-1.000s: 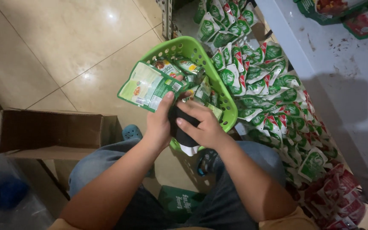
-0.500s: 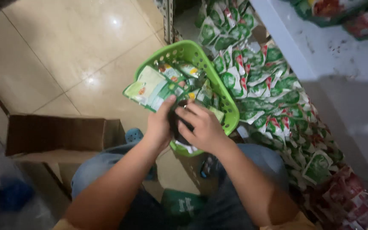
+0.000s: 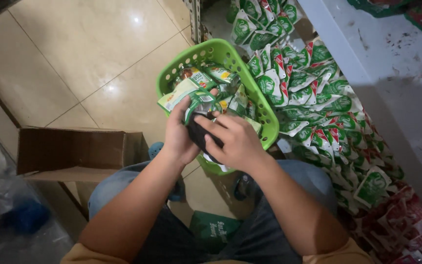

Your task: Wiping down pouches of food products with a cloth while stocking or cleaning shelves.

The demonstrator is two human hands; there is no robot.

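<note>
- The left hand grips green sachets over the green basket.
- The right hand closes round a black object, just beside them.
- Hanging green sachet strips crowd the right; an open cardboard box sits left on the tiled floor.

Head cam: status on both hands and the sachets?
Left hand gripping green sachet strip. Right hand on black device held between both. Green basket of sachets directly beyond, nothing blocking.
</note>
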